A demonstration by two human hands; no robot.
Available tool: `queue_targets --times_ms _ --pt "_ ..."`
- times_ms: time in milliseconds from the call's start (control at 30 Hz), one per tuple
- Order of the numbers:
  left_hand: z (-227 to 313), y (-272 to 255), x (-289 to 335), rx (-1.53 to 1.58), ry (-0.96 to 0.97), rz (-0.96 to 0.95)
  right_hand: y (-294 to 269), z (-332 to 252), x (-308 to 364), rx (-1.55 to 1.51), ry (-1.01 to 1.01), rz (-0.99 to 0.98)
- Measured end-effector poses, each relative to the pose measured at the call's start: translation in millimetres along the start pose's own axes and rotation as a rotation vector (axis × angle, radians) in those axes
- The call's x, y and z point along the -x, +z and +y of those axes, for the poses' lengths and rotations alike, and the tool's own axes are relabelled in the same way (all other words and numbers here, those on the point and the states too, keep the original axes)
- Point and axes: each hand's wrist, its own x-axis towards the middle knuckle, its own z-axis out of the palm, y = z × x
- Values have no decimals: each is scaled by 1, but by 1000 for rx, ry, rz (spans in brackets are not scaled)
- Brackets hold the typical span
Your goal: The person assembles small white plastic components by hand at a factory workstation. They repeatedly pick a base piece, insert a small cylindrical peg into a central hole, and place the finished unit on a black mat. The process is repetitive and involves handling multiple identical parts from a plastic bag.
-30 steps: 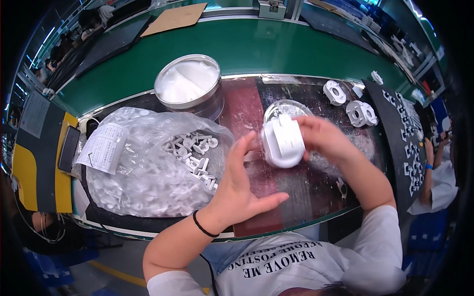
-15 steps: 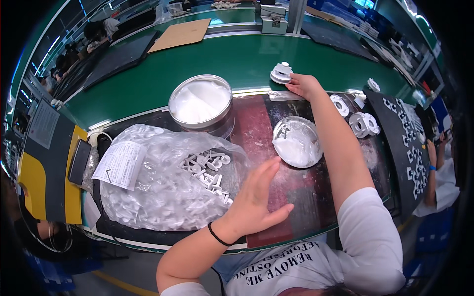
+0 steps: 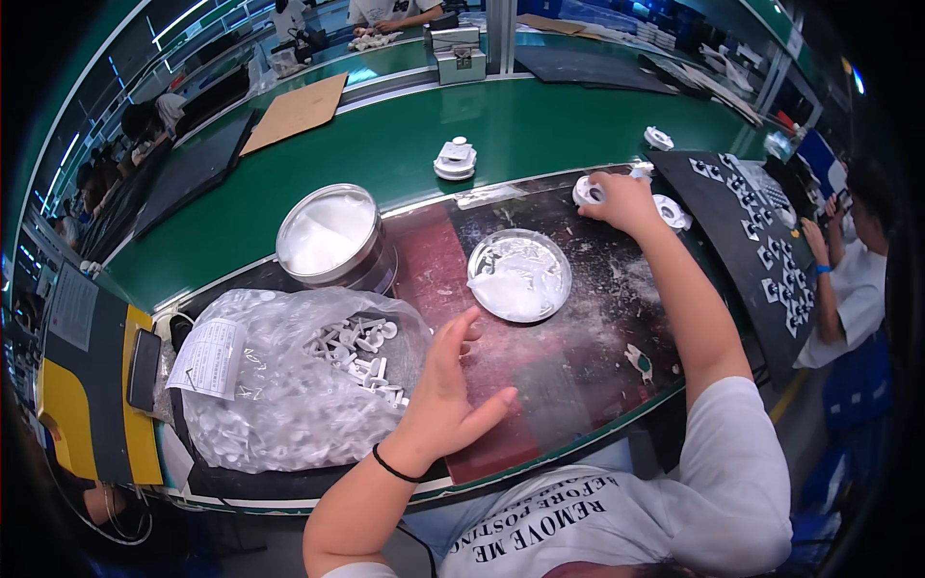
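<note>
My right hand (image 3: 624,200) reaches to the far right of the work surface, its fingers closed on the rim of a white ring-shaped plastic part (image 3: 584,192). Another white ring-shaped part (image 3: 672,212) lies just beside that hand. My left hand (image 3: 445,397) hovers palm inward at the bag's right edge, holding nothing, thumb and fingers apart. Between the hands sits a shallow round metal dish (image 3: 566,294) with white grease (image 3: 520,285). A clear plastic bag (image 3: 279,424) holds many small white stemmed parts (image 3: 356,345), some showing at its opening.
Behind the bag stands a large tin (image 3: 378,262) of white paste. On the green belt rests a stack of white parts (image 3: 455,160). A black board (image 3: 723,207) with rows of small parts slopes at right, near another person (image 3: 848,260). A small greenish-white piece (image 3: 638,362) lies nearer me.
My right hand has let go of the white stack on the green belt and moved right to the ring-shaped part. The view has shifted; my left hand stays open near the bag.
</note>
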Motion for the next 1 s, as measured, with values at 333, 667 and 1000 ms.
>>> queue_targets --times_ms 333,667,1000 --pt "3 -3 2 -202 56 -27 -18 -67 105 -1894 12 -644" --pt "16 7 -6 -173 -170 -379 -12 -100 169 -1684 149 -1086" --pt "9 8 -3 -228 -107 -410 -20 -70 187 -937 -374 -261"
